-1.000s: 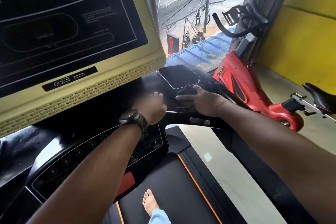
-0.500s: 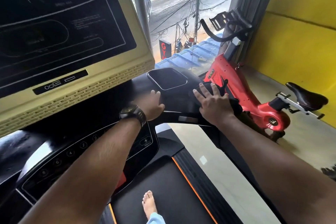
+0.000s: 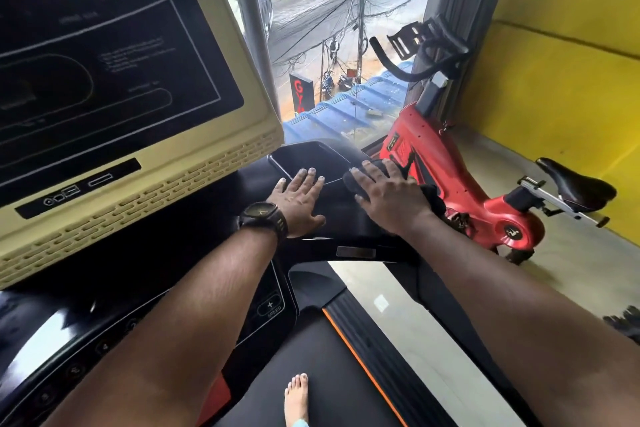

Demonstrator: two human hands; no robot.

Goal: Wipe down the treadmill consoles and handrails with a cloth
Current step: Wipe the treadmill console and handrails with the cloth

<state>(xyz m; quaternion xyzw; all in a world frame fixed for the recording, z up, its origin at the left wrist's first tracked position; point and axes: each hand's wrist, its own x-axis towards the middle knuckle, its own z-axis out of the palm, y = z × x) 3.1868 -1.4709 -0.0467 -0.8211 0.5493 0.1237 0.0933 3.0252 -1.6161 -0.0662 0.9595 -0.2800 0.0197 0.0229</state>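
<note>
The treadmill's black console (image 3: 332,218) stretches below a cream-framed screen (image 3: 145,163). My left hand (image 3: 299,203), a watch on its wrist, lies flat with spread fingers on the console beside a shallow tray recess (image 3: 311,158). My right hand (image 3: 389,199) presses a dark cloth (image 3: 433,199) onto the console's right end, fingers straight over it. The cloth shows at my fingertips and beyond my hand's right side. A button panel (image 3: 270,308) sits lower, partly under my left forearm.
A red spin bike (image 3: 450,184) with black handlebars and saddle stands right of the treadmill against a yellow wall (image 3: 554,80). A window ahead looks down on a street. The running belt (image 3: 311,374) with an orange stripe lies below, my bare foot (image 3: 296,399) on it.
My right hand with the cloth slid right, then forward along the console's right end. My left hand moved slightly forward and spread flat. The view shifted right.
</note>
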